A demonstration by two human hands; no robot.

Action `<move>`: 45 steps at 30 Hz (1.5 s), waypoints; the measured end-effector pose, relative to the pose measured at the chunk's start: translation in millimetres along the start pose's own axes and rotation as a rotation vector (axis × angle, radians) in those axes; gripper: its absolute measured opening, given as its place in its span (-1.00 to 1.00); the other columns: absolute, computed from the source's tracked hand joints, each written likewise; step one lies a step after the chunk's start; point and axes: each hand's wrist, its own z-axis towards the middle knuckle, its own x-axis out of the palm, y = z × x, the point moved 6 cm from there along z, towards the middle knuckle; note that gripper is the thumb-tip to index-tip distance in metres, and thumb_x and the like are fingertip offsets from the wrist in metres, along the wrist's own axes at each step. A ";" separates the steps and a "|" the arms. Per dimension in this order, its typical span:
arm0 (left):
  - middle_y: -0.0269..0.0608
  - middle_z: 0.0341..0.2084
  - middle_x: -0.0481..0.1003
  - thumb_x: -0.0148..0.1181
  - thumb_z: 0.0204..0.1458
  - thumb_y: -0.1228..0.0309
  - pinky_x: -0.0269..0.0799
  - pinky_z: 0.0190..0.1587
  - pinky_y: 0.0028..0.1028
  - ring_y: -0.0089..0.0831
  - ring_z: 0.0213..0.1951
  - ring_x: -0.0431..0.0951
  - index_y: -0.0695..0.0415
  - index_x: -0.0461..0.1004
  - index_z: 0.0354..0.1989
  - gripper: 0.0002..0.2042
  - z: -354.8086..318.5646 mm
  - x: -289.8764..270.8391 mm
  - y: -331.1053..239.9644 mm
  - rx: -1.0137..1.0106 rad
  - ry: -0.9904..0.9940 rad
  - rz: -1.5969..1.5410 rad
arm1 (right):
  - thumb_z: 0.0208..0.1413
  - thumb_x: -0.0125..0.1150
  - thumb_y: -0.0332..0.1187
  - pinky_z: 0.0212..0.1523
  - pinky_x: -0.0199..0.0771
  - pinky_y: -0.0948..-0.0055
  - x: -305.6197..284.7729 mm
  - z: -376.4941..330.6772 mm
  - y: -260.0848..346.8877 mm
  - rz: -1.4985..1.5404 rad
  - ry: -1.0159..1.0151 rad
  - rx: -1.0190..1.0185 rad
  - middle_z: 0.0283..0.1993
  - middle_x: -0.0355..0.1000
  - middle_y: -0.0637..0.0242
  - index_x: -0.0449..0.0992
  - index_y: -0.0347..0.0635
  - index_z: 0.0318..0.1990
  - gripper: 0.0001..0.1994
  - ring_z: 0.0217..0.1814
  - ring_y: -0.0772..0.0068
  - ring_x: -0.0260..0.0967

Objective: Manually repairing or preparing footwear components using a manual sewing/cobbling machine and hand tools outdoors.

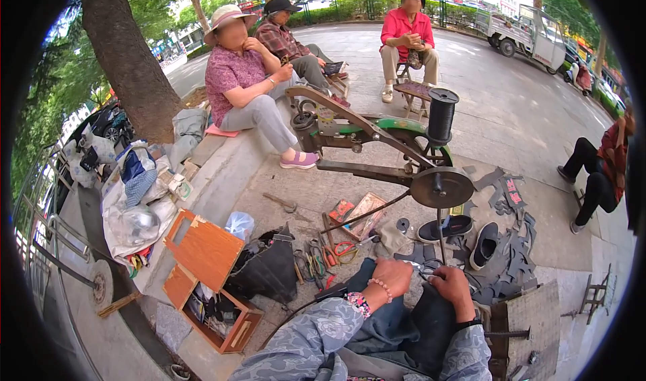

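Over the dark cloth on my lap (431, 324), my two hands are close together. My left hand (390, 278), a beaded bracelet at its wrist, has its fingers closed. My right hand (451, 285) pinches from the other side, thumb and fingers pressed together. Between them shows a small pale, silvery piece (422, 270), too small and too covered to name. Just beyond it, a thin metal rod (441, 236) comes down from the shoe-sewing machine (377, 135). A dark slip-on shoe (484, 245) lies past my right hand, with another dark shoe (445, 229) beside it.
Pliers and scissors (344, 248) lie left of my hands, near a black bag (266, 263) and an open wooden box (239, 320). Cut dark scraps (511, 263) spread at right. A black thread spool (441, 118) tops the machine. Several people sit around.
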 end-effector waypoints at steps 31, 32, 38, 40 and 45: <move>-0.06 -0.46 0.55 0.12 -0.08 0.25 0.36 -0.31 -0.07 -0.09 -0.34 0.57 0.14 0.50 -0.37 -0.78 -12.0 -4.1 13.0 -0.014 -0.035 0.030 | -0.18 0.26 -0.08 -0.15 0.44 0.20 18.1 2.9 5.0 -0.245 0.110 0.132 -0.24 0.52 0.17 0.57 -0.02 -0.20 -0.63 -0.13 0.06 0.45; -0.06 -0.46 0.55 0.12 -0.08 0.25 0.37 -0.31 -0.08 -0.09 -0.34 0.57 0.14 0.50 -0.37 -0.78 -12.4 -5.6 12.3 -0.018 -0.044 0.040 | -0.20 0.26 -0.08 -0.15 0.44 0.21 18.9 3.1 1.9 -0.273 0.130 0.131 -0.23 0.52 0.16 0.58 -0.01 -0.20 -0.62 -0.13 0.06 0.45; -0.08 -0.43 0.56 0.07 -0.05 0.29 0.39 -0.30 -0.08 -0.13 -0.32 0.58 0.14 0.51 -0.35 -0.79 -4.6 5.0 6.2 0.016 -0.015 0.019 | -0.21 0.12 -0.29 -0.16 0.45 0.19 30.6 15.0 -29.6 -0.364 0.216 0.177 -0.24 0.51 0.16 0.60 0.04 -0.26 -0.72 -0.13 0.04 0.45; -0.06 -0.44 0.55 0.11 -0.06 0.24 0.41 -0.32 -0.12 -0.11 -0.34 0.57 0.13 0.51 -0.38 -0.78 -5.0 1.9 2.1 0.023 -0.029 0.054 | -0.19 0.11 -0.29 -0.18 0.45 0.14 30.6 17.9 -31.8 -0.408 0.226 0.167 -0.23 0.51 0.16 0.60 0.01 -0.32 -0.77 -0.14 0.01 0.45; -0.07 -0.49 0.54 0.15 -0.08 0.18 0.42 -0.37 -0.14 -0.13 -0.37 0.57 0.12 0.51 -0.42 -0.75 -7.8 -3.1 5.8 0.004 -0.068 0.086 | -0.15 0.11 -0.36 -0.12 0.48 0.20 27.7 22.8 -32.4 -0.364 0.269 0.226 -0.17 0.51 0.10 0.60 -0.17 -0.28 -0.75 -0.08 0.04 0.46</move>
